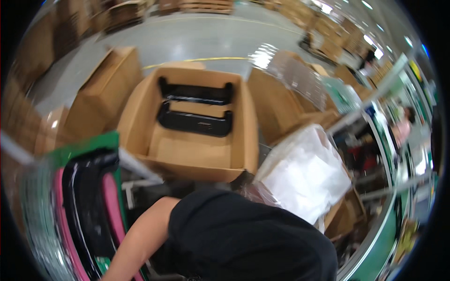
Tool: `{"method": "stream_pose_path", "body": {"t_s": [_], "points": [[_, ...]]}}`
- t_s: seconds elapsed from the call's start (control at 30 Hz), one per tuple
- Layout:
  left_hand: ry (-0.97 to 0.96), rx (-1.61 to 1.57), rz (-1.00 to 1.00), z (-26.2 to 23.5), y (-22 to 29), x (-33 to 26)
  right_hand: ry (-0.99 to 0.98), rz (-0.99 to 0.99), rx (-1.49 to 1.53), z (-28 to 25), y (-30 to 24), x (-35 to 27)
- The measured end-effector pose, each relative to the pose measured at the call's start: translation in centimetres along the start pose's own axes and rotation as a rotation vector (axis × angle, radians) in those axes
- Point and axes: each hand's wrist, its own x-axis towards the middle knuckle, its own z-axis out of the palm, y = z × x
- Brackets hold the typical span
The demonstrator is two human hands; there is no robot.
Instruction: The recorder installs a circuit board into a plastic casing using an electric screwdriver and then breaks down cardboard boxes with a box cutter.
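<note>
Neither of my hands shows in the head view. A black short sleeve and a bare arm fill the lower middle; the arm runs down-left and leaves the picture at the bottom edge before the hand. I cannot tell which arm it is. It passes beside a stack of long black and pink moulded parts standing on a green-edged rack. Beyond the arm sits an open cardboard box with two black plastic brackets lying in it, one at the back and one nearer.
Closed cardboard boxes stand left and right of the open box. White plastic bags fill a carton at the right, under a clear plastic sheet. A metal frame rail and another person are at far right. Grey floor lies behind.
</note>
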Motion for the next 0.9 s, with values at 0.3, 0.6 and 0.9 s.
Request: {"method": "stream_pose_path", "body": {"t_s": [0.3,0.6,0.9], "points": [[0.117,-0.267,0.061,0.7,-2.8,0.5,-0.223,0.212,-0.336,-7.3,-0.5,2.2],[0.24,-0.141,0.119,-0.3,-3.2,-0.2,-0.303,0.4,0.024,-7.5,0.5,1.4],[0.237,-0.162,0.008,-0.3,-3.2,-0.1,-0.334,0.404,-0.069,-7.3,1.8,0.9]]}}
